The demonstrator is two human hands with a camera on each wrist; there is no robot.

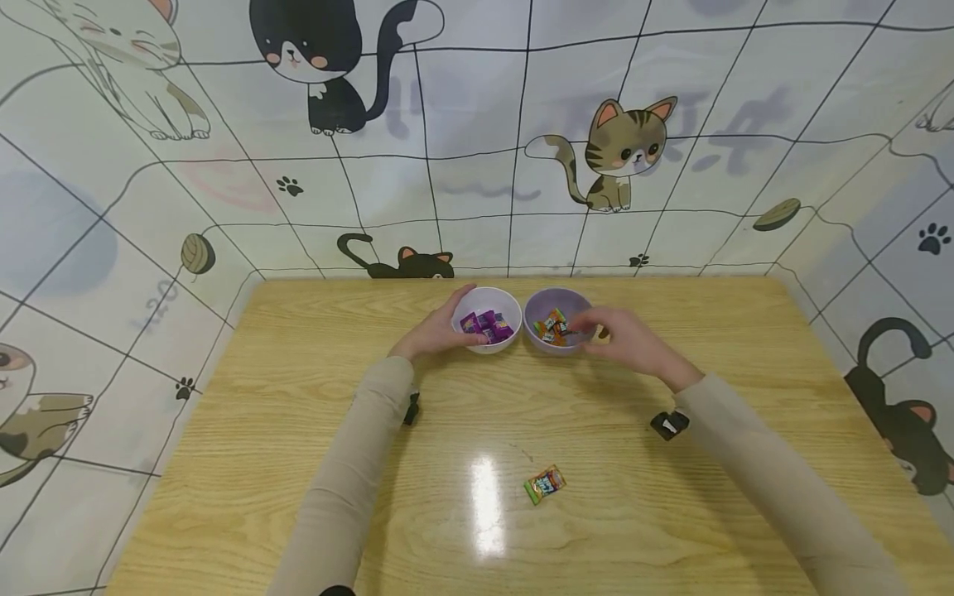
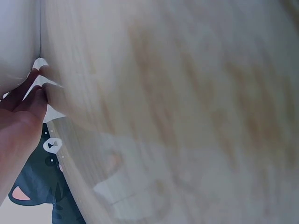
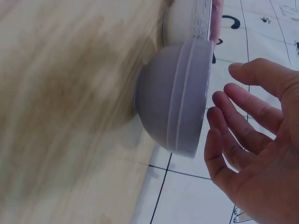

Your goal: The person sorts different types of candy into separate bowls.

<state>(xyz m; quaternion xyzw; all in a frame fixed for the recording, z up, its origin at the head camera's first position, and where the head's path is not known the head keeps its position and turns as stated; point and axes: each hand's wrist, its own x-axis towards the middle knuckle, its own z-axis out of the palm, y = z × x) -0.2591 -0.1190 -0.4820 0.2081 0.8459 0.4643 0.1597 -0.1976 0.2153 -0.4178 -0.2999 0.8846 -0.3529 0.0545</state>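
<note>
Side by side stand a white bowl (image 1: 514,308) with several purple packets (image 1: 488,324) and a lilac bowl (image 1: 537,300) with several orange-and-green packets (image 1: 551,325). My left hand (image 1: 436,331) holds the white bowl from its left side, thumb at the near rim and fingers around the far side. Over the right rim of the lilac bowl is my right hand (image 1: 626,338). In the right wrist view its fingers (image 3: 224,135) are loosely bent and spread from the thumb, with nothing held between them. One orange-and-green packet (image 1: 546,484) lies on the table nearer me.
The wooden table (image 1: 298,463) meets a cat-patterned backdrop (image 1: 477,190) just behind the bowls, with more of it at both sides. Small black devices (image 1: 669,425) are worn at the wrists. A bright reflection shows on the tabletop left of the loose packet.
</note>
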